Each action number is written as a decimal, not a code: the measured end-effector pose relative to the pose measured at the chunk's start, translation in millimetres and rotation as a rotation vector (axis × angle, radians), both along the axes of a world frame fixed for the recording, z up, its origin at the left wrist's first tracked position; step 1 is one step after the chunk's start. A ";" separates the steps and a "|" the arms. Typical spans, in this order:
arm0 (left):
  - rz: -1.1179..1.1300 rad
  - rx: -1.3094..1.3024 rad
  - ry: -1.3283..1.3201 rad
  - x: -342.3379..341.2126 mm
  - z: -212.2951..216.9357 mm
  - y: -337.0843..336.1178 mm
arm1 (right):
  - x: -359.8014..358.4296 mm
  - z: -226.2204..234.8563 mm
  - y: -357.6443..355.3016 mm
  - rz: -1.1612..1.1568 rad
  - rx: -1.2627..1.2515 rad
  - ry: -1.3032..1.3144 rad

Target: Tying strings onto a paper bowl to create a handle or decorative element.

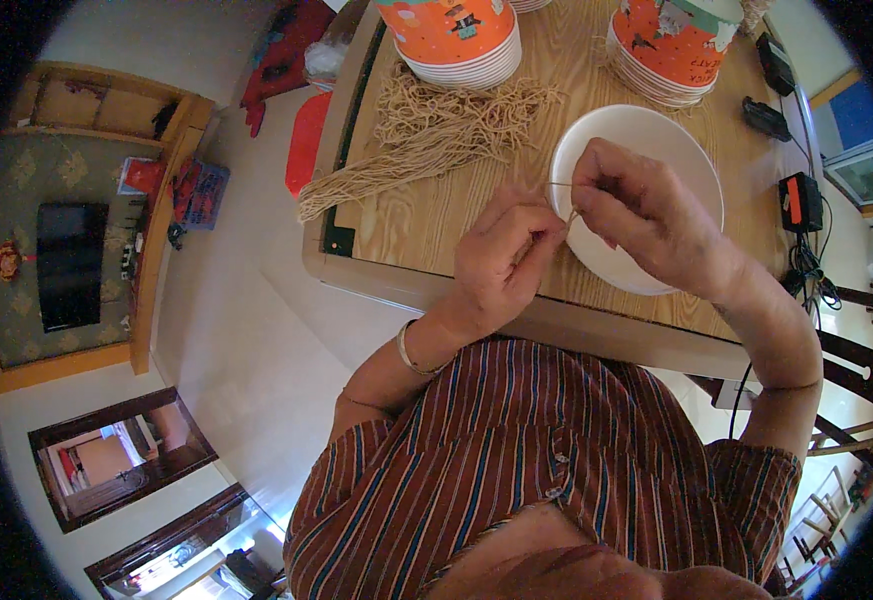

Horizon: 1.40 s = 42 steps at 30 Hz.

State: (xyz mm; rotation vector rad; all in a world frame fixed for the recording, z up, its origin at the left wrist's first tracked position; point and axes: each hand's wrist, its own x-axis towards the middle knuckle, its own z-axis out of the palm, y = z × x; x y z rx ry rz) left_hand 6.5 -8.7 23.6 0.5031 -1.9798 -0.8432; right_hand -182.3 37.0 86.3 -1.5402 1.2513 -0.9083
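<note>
My left hand [504, 262] and my right hand [646, 215] meet over the left rim of a large white bowl [606, 262]. Thumb and fingers of each are pinched on a thin tan cord [560, 184], and short lengths of it show between the fingertips. Exactly how the cord runs inside the fingers is hidden. Left of the bowl lies a heap of tan cords [456, 125] on the wooden table [396, 228]. Its far part is curled and tangled, while its near end is gathered into a straighter bundle reaching the table's left edge.
Beyond the heap stands a stack of orange patterned paper tubs [456, 45]; a second orange stack [661, 60] is behind the bowl. A black adapter [799, 203] with tangled cables and a black device [766, 118] lie along the right edge. A red stool [308, 140] is left of the table.
</note>
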 end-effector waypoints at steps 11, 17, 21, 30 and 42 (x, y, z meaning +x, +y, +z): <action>-0.097 0.360 0.141 -2.9 -6.6 -2.1 | 8.1 3.1 0.1 0.001 -0.221 0.205; -0.152 0.512 0.150 -1.5 -6.7 -3.1 | 6.5 0.2 -1.5 0.023 -0.263 0.220; -0.167 0.511 0.155 -3.7 -6.5 -2.3 | 6.7 1.1 -3.6 0.035 -0.293 0.207; -0.156 0.219 0.053 -3.9 -11.6 -7.7 | 2.9 -0.9 -5.0 0.073 0.013 -0.256; -0.205 0.244 0.105 -0.7 -21.5 -12.1 | 18.3 12.3 1.1 -0.061 -0.045 -0.513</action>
